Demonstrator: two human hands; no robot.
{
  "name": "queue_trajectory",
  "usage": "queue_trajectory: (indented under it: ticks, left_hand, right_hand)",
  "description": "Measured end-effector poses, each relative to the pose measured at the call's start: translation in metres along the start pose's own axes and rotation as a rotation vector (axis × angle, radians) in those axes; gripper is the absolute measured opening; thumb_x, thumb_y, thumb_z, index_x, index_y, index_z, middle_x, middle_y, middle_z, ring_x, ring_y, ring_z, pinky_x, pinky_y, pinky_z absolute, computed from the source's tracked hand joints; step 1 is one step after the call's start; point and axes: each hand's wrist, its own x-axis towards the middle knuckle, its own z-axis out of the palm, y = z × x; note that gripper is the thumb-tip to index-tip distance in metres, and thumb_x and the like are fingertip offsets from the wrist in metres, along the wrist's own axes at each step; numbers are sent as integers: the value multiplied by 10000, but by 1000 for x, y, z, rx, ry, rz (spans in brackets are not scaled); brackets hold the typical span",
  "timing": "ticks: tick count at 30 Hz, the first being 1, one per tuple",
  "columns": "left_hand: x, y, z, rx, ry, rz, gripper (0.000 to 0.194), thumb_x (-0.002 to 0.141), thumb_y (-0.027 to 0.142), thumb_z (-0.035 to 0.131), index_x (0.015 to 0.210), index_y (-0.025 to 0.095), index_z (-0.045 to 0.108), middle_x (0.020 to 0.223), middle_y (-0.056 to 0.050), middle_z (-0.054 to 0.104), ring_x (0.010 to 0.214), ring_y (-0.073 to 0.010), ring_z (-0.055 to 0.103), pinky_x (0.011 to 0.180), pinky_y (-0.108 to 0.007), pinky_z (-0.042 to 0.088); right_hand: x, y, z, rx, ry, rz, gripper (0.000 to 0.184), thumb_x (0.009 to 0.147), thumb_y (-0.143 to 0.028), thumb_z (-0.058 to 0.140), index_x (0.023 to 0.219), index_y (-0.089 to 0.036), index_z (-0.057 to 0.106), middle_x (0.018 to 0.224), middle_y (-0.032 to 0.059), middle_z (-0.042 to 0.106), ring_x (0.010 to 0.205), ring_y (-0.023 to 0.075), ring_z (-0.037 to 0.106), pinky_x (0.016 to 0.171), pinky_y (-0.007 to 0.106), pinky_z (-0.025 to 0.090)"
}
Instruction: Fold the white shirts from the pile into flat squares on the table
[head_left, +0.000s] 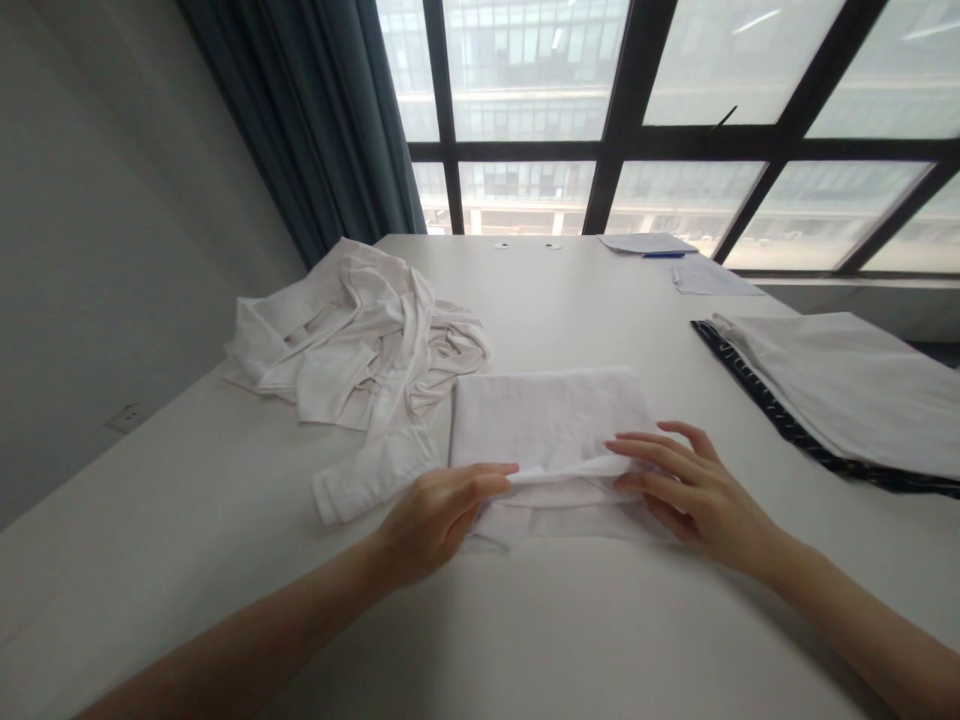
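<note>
A folded white garment (551, 410) lies flat on the table in front of me, with its near part turned up in a loose fold. My left hand (442, 510) is closed on the left end of that fold, thumb and fingers together at the cloth. At the right end, my right hand (690, 495) has the fold between its thumb and forefinger, while its other fingers are spread over the cloth. Thin layers stick out beneath the fold on the near side. A crumpled white shirt (360, 340) lies to the left, its cuffed sleeve (379, 475) reaching close to my left hand.
On the right of the white table (540, 640) is a stack of white cloth (855, 390) over a black patterned one (787, 425). Papers (649, 243) and a blue pen (664, 255) lie at the far edge. Behind are a window and a dark blue curtain (322, 120).
</note>
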Motion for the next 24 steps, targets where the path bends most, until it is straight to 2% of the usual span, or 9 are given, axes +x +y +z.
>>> queue_trajectory:
  ticks: [4, 7, 10, 13, 17, 24]
  left_hand:
    - [4, 6, -3, 164, -73, 75, 237, 961, 119, 421, 1137, 213, 549, 1236, -95, 664, 1095, -165, 658, 874, -272, 547]
    - [6, 11, -3, 262, -166, 99, 181, 942, 238, 503, 1112, 204, 558, 1267, -103, 643, 1111, -204, 649, 872, -307, 554]
    - [6, 11, -2, 302, -203, 79, 284, 931, 363, 546, 1155, 187, 542, 1281, -122, 630, 1104, -218, 650, 862, -316, 561]
    - [4, 9, -1, 317, -196, 81, 298, 959, 383, 514, 1184, 191, 549, 1283, -121, 628, 1099, -209, 652, 862, -303, 560]
    - [3, 8, -1, 310, -161, 86, 256, 989, 318, 470, 1180, 195, 590, 1270, -111, 640, 1073, -189, 665, 861, -285, 562]
    - [3, 7, -1, 311, -71, 81, 206, 977, 221, 493, 1074, 171, 668, 1175, -90, 696, 979, -160, 702, 845, -256, 576]
  right_hand:
    - [2, 3, 1, -114, -98, -38, 129, 906, -248, 603, 1022, -246, 661, 1327, 54, 617, 1251, 271, 531, 1105, 541, 258]
    - [0, 5, 3, -155, -80, -20, 133, 931, -217, 572, 1033, -240, 654, 1296, 46, 640, 1218, 253, 559, 1099, 522, 271]
    - [-2, 7, 5, -175, -31, 26, 129, 947, -228, 557, 1039, -236, 648, 1257, 53, 663, 1170, 243, 594, 1076, 506, 299]
    - [-2, 8, 6, -168, -7, 45, 115, 952, -253, 558, 1024, -233, 645, 1229, 54, 677, 1143, 234, 608, 1065, 496, 312]
    - [-2, 6, 7, -148, -15, 46, 130, 951, -258, 560, 1045, -251, 649, 1236, 47, 675, 1152, 230, 605, 1066, 493, 317]
    - [0, 2, 3, -170, 63, 91, 118, 942, -216, 558, 991, -256, 657, 1172, 33, 706, 1094, 224, 640, 1054, 485, 332]
